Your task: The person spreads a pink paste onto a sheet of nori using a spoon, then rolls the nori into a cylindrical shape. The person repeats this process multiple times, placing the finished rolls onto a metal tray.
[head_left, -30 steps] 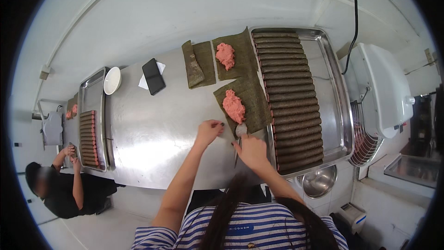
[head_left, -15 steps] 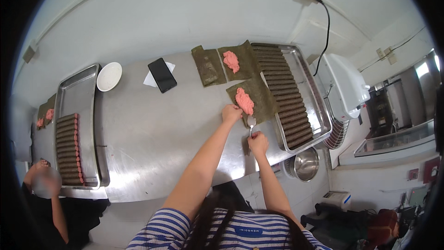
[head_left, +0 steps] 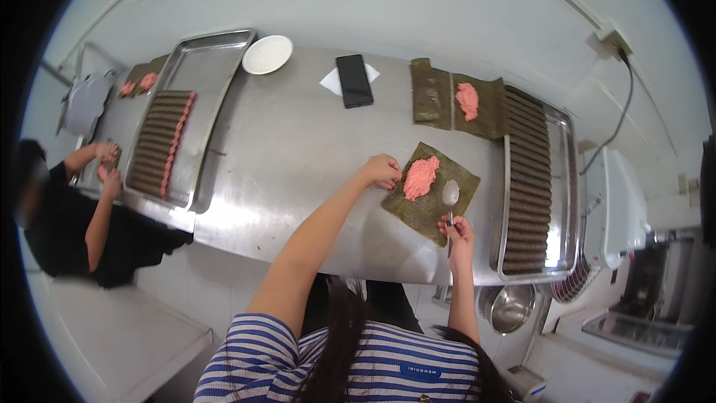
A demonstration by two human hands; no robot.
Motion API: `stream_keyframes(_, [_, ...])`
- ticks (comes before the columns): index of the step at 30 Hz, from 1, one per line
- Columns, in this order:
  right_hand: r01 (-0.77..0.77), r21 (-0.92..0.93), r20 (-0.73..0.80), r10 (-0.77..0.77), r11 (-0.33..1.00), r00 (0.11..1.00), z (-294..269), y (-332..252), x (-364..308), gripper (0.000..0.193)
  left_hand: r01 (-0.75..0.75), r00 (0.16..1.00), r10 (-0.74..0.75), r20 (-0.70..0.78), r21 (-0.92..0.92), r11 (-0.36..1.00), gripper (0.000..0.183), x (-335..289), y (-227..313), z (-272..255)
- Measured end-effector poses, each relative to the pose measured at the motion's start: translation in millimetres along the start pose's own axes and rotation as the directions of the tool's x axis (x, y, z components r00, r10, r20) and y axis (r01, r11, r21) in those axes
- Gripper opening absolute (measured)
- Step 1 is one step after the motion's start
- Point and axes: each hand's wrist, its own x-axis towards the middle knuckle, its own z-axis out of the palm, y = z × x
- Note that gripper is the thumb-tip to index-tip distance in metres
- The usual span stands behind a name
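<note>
A dark green seaweed sheet [head_left: 440, 216] lies turned like a diamond on the steel table, with a mound of pink minced filling [head_left: 421, 177] on its upper left part. My left hand [head_left: 382, 171] is closed, its fingertips pinching the sheet's left edge beside the filling. In my right hand [head_left: 460, 233] is a metal spoon [head_left: 450, 195], gripped by the handle. The spoon's bowl hangs over the sheet, right of the filling and apart from it. Behind lie another seaweed sheet with pink filling [head_left: 468, 101] and a bare seaweed piece [head_left: 431, 95].
A metal tray [head_left: 571, 201] at right holds rows of dark rolls. Another tray [head_left: 211, 157] at left holds rolls with pink ends. A phone [head_left: 353, 80] on white paper and a white bowl [head_left: 267, 55] stand at the back. A co-worker's hands [head_left: 110, 164] handle a roll at far left.
The view has swung left. The front seaweed sheet has come away from the right tray and been turned. My right hand has moved the spoon from the filling's near end to its right side.
</note>
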Motion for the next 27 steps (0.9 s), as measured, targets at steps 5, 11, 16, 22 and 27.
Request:
stream_keyframes(5, [-0.01, 0.066, 0.195, -0.003, 0.998, 0.981, 21, 6, 50, 0.008, 0.043, 0.996, -0.038, -0.078, 0.063, 0.997, 0.014, -58, -16, -57])
stream_keyframes(11, [-0.093, -0.008, 0.417, 0.088, 0.996, 0.905, 91, 5, 48, 0.007, 0.113, 0.969, -0.092, -0.231, 0.08, 0.99, 0.016, -137, -55, -135])
stream_keyframes(16, [-0.086, -0.039, 0.53, 0.094, 0.996, 0.843, 160, 5, 34, 0.006, 0.149, 0.937, -0.129, -0.324, 0.039, 0.988, 0.015, -196, -91, -207])
stream_keyframes(22, [-0.263, 0.114, 0.516, 0.169, 0.958, 0.84, 271, 32, -25, 0.008, 0.111, 0.942, -0.082, -0.326, 0.072, 0.991, 0.017, -244, -150, -263])
stream_keyframes(27, [-0.148, 0.074, 0.393, 0.108, 0.986, 0.913, 337, 84, -33, 0.011, -0.018, 0.901, 0.036, -0.431, 0.046, 0.999, 0.018, -248, -175, -247])
